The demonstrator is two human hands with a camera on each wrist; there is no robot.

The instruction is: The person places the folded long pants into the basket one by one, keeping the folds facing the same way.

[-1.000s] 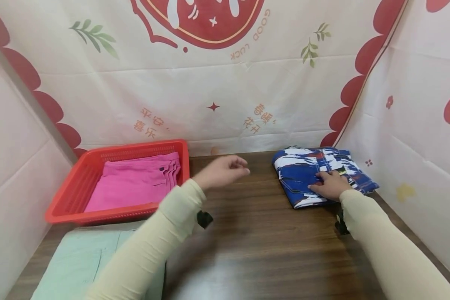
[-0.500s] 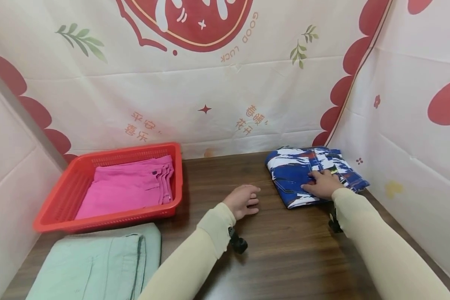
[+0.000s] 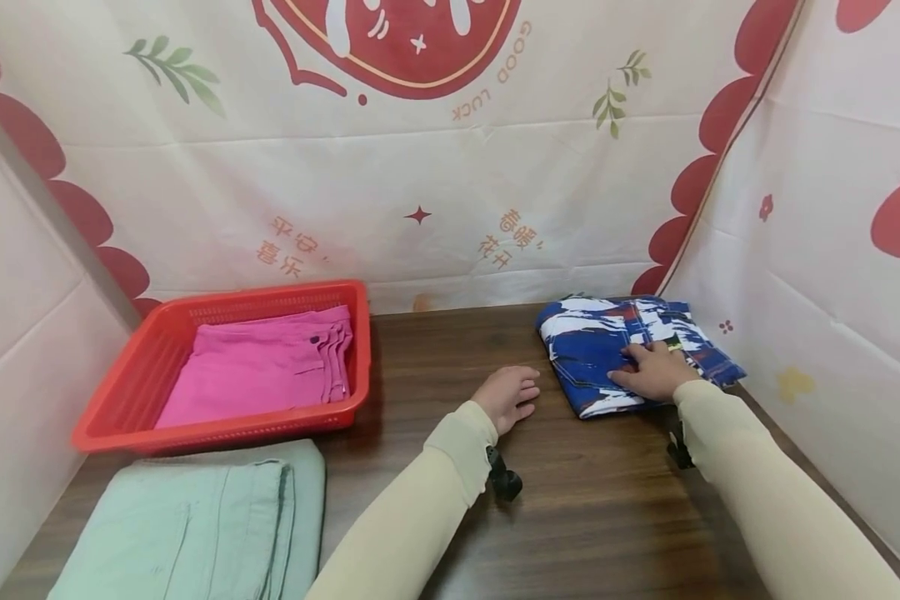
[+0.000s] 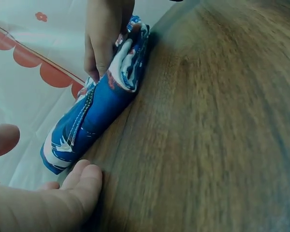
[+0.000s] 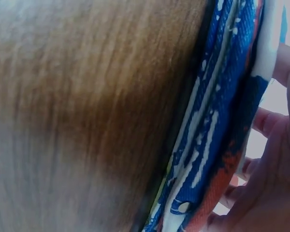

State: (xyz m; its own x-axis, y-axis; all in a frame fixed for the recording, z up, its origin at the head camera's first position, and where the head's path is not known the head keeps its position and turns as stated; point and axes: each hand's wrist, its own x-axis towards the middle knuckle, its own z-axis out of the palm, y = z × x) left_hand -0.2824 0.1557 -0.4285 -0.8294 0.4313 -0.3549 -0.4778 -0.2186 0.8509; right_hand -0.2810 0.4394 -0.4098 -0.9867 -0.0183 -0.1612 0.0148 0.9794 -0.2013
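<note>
Folded blue-and-white patterned denim pants (image 3: 588,354) lie at the back right of the table, with stitching along a pocket. My right hand (image 3: 654,371) rests on top of them, its fingers spread over the cloth. From the right wrist, the stacked fold layers (image 5: 217,106) show beside the palm, with a button near the bottom. My left hand (image 3: 506,398) is over the wood just left of the pants, holding nothing. The left wrist view shows its fingertips (image 4: 89,176) close to the near end of the folded pants (image 4: 99,111); whether they touch, I cannot tell.
A red plastic basket (image 3: 112,408) at the back left holds folded pink pants (image 3: 255,367). In front of it lie folded mint-green pants (image 3: 172,525). Printed cloth walls (image 3: 390,183) enclose the wooden table (image 3: 570,533) at the back and sides.
My left hand has moved right and down, from beside the basket to near the patterned pants. The right hand has stayed on the pants. The head view has shifted slightly.
</note>
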